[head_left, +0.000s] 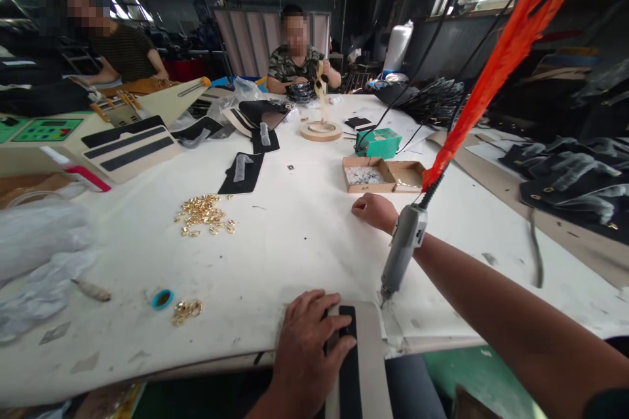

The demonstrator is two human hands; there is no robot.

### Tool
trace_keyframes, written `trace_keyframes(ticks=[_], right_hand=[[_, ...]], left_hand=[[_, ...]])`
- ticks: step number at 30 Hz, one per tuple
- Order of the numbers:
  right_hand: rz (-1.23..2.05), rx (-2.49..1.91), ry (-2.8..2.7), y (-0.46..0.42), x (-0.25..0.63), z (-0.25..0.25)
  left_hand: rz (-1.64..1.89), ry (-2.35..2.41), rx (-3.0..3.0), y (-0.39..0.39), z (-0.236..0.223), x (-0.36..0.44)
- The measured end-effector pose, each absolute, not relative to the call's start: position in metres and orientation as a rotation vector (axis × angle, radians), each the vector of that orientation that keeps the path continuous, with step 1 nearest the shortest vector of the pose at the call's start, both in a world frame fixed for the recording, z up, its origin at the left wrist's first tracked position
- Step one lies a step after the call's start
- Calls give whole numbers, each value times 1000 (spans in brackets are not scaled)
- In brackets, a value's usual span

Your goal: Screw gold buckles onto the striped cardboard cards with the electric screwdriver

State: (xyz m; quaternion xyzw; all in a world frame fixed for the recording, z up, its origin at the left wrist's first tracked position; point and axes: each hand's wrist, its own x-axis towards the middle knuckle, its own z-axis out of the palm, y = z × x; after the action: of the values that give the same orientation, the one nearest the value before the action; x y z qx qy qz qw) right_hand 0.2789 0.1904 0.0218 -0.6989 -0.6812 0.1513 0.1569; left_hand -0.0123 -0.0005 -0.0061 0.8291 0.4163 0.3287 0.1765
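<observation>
My left hand (307,347) lies flat, fingers apart, on a beige panel with a black strip (366,366) at the table's near edge. It presses on the black strip. A grey hanging power tool (403,249) points its tip down at the table just right of that panel, with no hand on it. My right hand (374,211) reaches past the tool and rests on the white table (295,242) with fingers curled under. What is in them is hidden. It is just short of two shallow cardboard boxes (368,173) of small parts.
An orange coiled cable (501,59) runs up from the tool. Gold fittings (204,215) lie in a pile at the left, and a smaller heap (185,311) lies by a blue ring (162,299). Two people sit across the table. Also here: a green box (381,143), a round wooden stand (322,129) and a press machine (128,147).
</observation>
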Motion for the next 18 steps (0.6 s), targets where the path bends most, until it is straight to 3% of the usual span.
trace_keyframes(ticks=[18], right_hand=[[207, -2029, -1980, 188, 275, 21]], left_hand=[[824, 1188, 2285, -6, 3, -9]])
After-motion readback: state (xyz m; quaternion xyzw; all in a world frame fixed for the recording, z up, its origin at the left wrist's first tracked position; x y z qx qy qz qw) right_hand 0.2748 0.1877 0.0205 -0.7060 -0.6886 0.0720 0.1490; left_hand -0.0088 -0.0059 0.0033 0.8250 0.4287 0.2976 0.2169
